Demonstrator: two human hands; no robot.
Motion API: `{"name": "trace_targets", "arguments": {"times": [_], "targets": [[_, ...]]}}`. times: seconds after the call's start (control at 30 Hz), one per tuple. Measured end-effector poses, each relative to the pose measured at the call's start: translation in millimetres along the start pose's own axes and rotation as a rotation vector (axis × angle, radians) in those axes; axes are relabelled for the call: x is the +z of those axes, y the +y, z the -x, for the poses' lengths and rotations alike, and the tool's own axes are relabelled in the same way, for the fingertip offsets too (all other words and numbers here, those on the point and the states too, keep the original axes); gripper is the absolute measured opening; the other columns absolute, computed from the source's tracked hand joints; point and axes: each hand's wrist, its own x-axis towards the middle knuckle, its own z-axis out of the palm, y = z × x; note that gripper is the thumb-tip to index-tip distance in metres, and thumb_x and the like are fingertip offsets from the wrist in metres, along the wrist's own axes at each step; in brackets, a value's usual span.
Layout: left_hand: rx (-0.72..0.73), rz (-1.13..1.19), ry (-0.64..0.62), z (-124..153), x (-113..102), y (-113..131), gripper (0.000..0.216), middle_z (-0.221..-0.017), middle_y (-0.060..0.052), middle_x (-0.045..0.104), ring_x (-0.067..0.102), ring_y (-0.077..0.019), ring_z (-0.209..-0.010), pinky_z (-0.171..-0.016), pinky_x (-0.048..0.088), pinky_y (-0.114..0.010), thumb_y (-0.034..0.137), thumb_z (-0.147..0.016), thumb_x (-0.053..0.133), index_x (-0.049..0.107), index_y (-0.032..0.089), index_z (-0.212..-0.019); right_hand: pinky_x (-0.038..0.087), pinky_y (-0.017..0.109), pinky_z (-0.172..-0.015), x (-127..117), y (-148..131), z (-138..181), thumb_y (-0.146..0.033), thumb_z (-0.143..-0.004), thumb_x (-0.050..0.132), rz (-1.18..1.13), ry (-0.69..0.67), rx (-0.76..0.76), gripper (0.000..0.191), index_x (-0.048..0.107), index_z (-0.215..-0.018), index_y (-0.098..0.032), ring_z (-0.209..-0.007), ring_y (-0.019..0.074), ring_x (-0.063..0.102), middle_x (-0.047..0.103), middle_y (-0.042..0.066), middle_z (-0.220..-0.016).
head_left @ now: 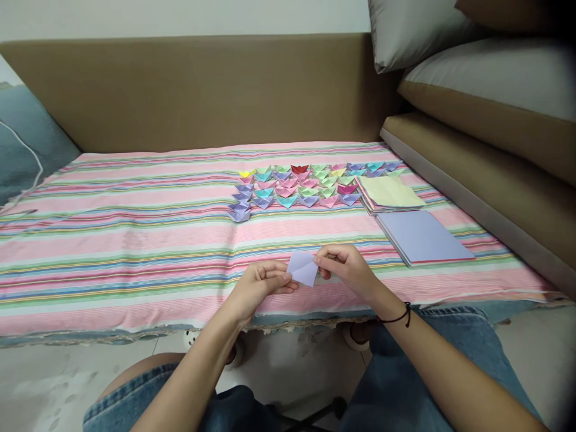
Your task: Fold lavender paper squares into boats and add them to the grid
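The left hand point(263, 281) and right hand point(347, 267) pinch opposite sides of a small pale lilac piece of creased paper point(302, 267) above the near part of a pink striped cloth point(135, 252), seemingly to keep it steady; its layers are too small to make out. Multicoloured folded-paper boats point(285, 192) sit in close rows beyond, leaving working room, while a lilac-topped stack of square paper point(427, 236) lies handily to the right.

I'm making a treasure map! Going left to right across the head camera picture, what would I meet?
White cord → left hand → small lilac paper → right hand → lilac-topped paper stack.
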Motion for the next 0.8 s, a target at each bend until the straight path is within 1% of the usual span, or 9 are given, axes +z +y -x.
{"name": "trace_targets", "arguments": {"times": [0.1, 0.2, 0.27, 0.33, 0.47, 0.57, 0.67, 0.73, 0.8], "targets": [[-0.032, -0.065, -0.044, 2, 3, -1, 0.022, -0.074, -0.008, 0.072, 0.068, -0.0155, -0.071, -0.074, 0.053, -0.027, 0.029, -0.065, 0.075, 0.066, 0.012, -0.077, 0.039, 0.024, -0.049, 2, 1, 1, -0.035, -0.077, 0.059, 0.025, 0.020, -0.010, 0.024, 0.056, -0.060, -0.018, -0.050, 0.0105, 0.046, 0.049, -0.002, -0.053], [-0.066, -0.168, -0.120, 3, 6, -5, 0.022, -0.074, -0.008, 0.072, 0.068, -0.0163, -0.070, -0.072, 0.053, -0.029, 0.032, -0.067, 0.073, 0.067, 0.013, -0.076, 0.039, 0.023, -0.049, 5, 5, 2, -0.035, -0.080, 0.056, 0.053, -0.015, -0.008, 0.022, 0.056, -0.066, -0.018, -0.052, 0.0107, 0.047, 0.049, -0.003, -0.055], [-0.058, -0.216, -0.131, 3, 9, -9, 0.023, -0.072, -0.007, 0.072, 0.067, -0.0166, -0.068, -0.070, 0.054, -0.030, 0.035, -0.068, 0.072, 0.067, 0.013, -0.074, 0.037, 0.023, -0.048, 7, 7, 2, -0.036, -0.081, 0.055, 0.078, -0.026, -0.032, 0.023, 0.056, -0.067, -0.018, -0.051, 0.0102, 0.045, 0.046, -0.003, -0.055], [-0.023, -0.227, -0.074, 2, 12, -12, 0.024, -0.068, -0.006, 0.071, 0.066, -0.0167, -0.066, -0.068, 0.054, -0.030, 0.036, -0.067, 0.072, 0.066, 0.013, -0.069, 0.037, 0.023, -0.048, 9, 10, 2, -0.037, -0.081, 0.056, 0.079, -0.014, -0.056, 0.024, 0.056, -0.067, -0.018, -0.051, 0.0101, 0.044, 0.046, -0.003, -0.056], [0.103, -0.211, 0.063, -2, 14, -15, 0.025, -0.063, -0.005, 0.069, 0.064, -0.0160, -0.061, -0.064, 0.052, -0.028, 0.037, -0.066, 0.073, 0.064, 0.013, -0.065, 0.046, 0.025, -0.056, 14, 14, 2, -0.038, -0.078, 0.061, 0.011, -0.019, -0.039, 0.020, 0.060, -0.076, -0.018, -0.061, 0.0138, 0.055, 0.058, 0.000, -0.066], [0.187, -0.301, 0.086, -5, 13, -18, 0.026, -0.061, -0.004, 0.067, 0.059, -0.0137, -0.057, -0.056, 0.045, -0.024, 0.038, -0.069, 0.070, 0.064, 0.013, -0.064, 0.046, 0.026, -0.056, 16, 15, 3, -0.036, -0.077, 0.062, 0.029, 0.003, -0.050, 0.019, 0.062, -0.074, -0.017, -0.058, 0.0138, 0.056, 0.060, 0.001, -0.063], [0.235, -0.422, 0.081, -6, 11, -18, 0.027, -0.052, 0.002, 0.057, 0.048, -0.0099, -0.048, -0.047, 0.035, -0.021, 0.039, -0.072, 0.067, 0.063, 0.014, -0.062, 0.044, 0.026, -0.052, 15, 14, 4, -0.036, -0.078, 0.061, 0.123, 0.005, -0.081, 0.021, 0.062, -0.069, -0.017, -0.053, 0.0131, 0.054, 0.058, 0.001, -0.058], [0.274, -0.451, 0.082, -6, 10, -16, 0.026, -0.054, 0.002, 0.057, 0.048, -0.0100, -0.049, -0.047, 0.034, -0.021, 0.039, -0.073, 0.066, 0.064, 0.015, -0.063, 0.042, 0.025, -0.050, 14, 13, 5, -0.036, -0.079, 0.059, 0.206, -0.009, -0.098, 0.022, 0.062, -0.067, -0.018, -0.053, 0.0130, 0.053, 0.058, 0.001, -0.057], [0.316, -0.422, 0.087, -5, 10, -13, 0.022, -0.064, 0.000, 0.063, 0.054, -0.0124, -0.058, -0.054, 0.040, -0.022, 0.037, -0.073, 0.067, 0.067, 0.015, -0.072, 0.040, 0.025, -0.049, 14, 11, 6, -0.034, -0.079, 0.059, 0.281, -0.029, -0.115, 0.022, 0.063, -0.065, -0.017, -0.052, 0.0125, 0.052, 0.058, 0.000, -0.056]]}}
